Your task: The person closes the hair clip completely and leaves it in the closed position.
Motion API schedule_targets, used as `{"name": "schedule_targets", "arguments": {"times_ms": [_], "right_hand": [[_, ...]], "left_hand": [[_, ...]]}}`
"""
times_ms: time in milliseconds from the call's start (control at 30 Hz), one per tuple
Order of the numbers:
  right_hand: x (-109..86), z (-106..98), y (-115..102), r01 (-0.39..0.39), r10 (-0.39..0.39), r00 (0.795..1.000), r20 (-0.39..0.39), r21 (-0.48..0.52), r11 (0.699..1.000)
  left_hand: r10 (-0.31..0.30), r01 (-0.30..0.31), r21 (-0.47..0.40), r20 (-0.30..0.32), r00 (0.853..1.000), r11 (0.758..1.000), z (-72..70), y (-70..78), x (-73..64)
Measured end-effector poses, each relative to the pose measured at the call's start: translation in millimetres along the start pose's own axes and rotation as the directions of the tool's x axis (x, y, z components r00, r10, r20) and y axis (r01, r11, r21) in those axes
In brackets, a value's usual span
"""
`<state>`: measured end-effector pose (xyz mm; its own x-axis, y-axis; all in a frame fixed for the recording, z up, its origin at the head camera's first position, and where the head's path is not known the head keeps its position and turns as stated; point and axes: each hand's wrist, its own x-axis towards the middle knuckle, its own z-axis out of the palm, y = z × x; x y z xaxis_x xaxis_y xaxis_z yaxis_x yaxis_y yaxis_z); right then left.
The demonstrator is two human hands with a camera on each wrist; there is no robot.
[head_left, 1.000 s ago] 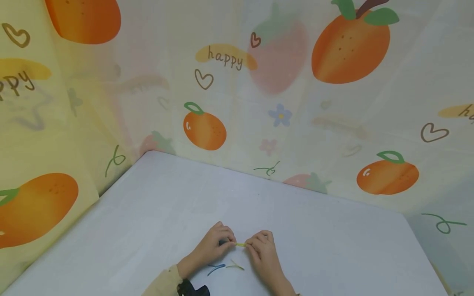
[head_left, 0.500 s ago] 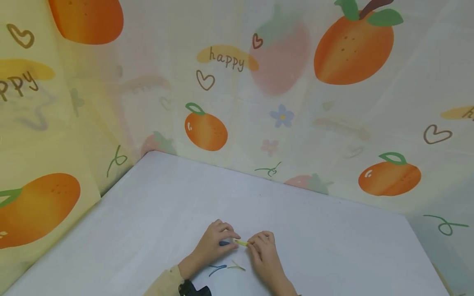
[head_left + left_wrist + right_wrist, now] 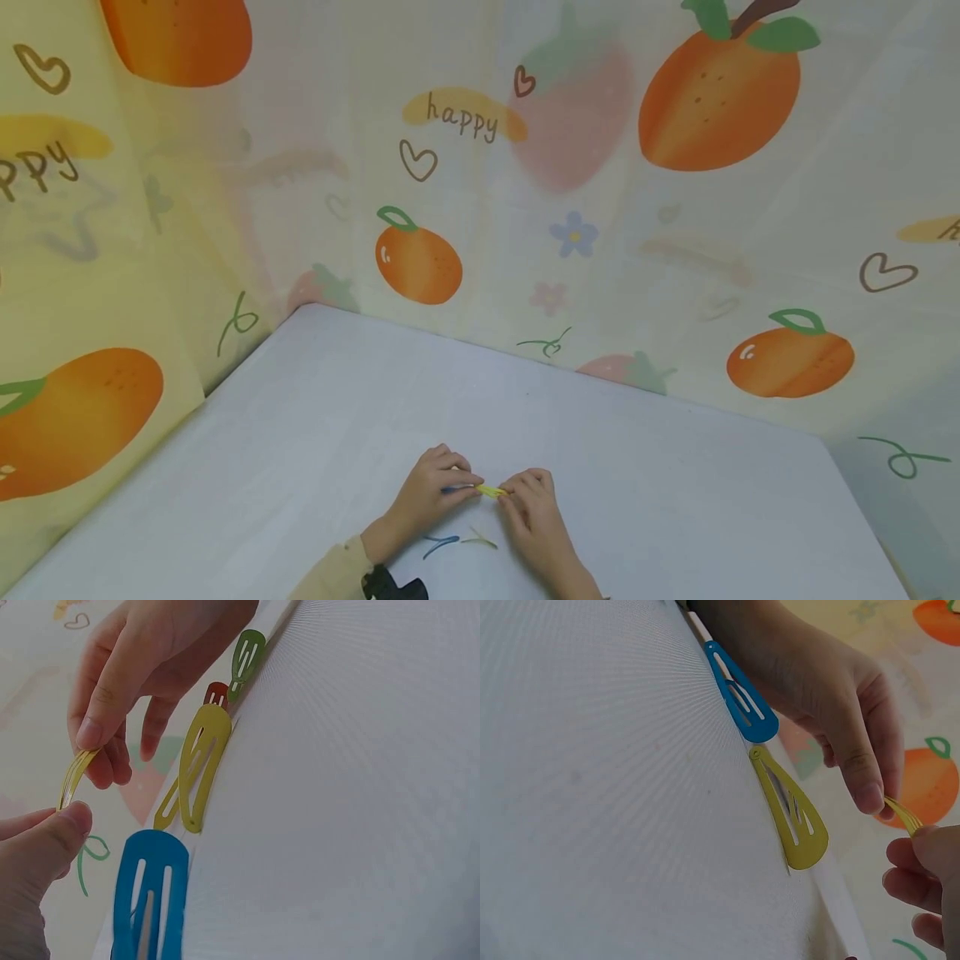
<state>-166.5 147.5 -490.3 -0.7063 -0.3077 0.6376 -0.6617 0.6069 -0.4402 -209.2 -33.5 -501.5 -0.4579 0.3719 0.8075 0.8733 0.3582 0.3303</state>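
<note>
Since half a second ago, the left hand (image 3: pixel 423 498) has been closed in at the fingertips on one end of a yellow, curved, slotted hair clip (image 3: pixel 491 492), more of whose width is now shown; both arms have barely been shifted.

From the head view, the yellow, curved, slotted hair clip is held above the white, smooth counter (image 3: pixel 600 467), well apart from its far edge, between the left hand and the right hand (image 3: pixel 536 512); an end is pinched by each. Inside the left hand a small dark blue patch (image 3: pixel 455 490) is seen, too unclear to be named. Below, on the counter, a blue slotted clip with spread arms (image 3: pixel 448 541) and a yellow slotted clip with spread arms (image 3: pixel 486 543) are laid just beside each other. Along the counter's far and left edges a pale fruit-printed curtain (image 3: pixel 495 250) is hung.

From the left wrist view, the held clip is seen bowed between the two pinches. Beyond the blue and yellow lying clips, a red slotted clip (image 3: pixel 217 691), partly hidden, and a green slotted clip (image 3: pixel 249 652) are shown.

From the right wrist view, both narrow pinches are confirmed; the yellow lying clip is seen nearer, the blue one behind it.
</note>
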Motion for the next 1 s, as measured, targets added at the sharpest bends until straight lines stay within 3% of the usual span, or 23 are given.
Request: {"name": "schedule_targets", "arguments": {"times_ms": [367,767,1000], "right_hand": [[0.9,-1.7,0.6,0.025,-0.026,0.999,-0.023,-0.026,0.999],[1.1,-4.2,3.5,0.066,-0.070,0.995,-0.065,-0.056,0.996],[0.8,-4.4,3.7,0.042,-0.046,0.997,-0.065,-0.072,0.997]], "left_hand": [[0.009,-0.010,-0.057,-0.009,1.000,0.998,0.8,-0.5,2.1],[-0.073,0.075,-0.032,0.057,0.996,0.997,0.7,1.2,1.0],[-0.109,0.110,-0.013,0.081,0.991,0.994,2.9,-1.1,-1.8]]}}
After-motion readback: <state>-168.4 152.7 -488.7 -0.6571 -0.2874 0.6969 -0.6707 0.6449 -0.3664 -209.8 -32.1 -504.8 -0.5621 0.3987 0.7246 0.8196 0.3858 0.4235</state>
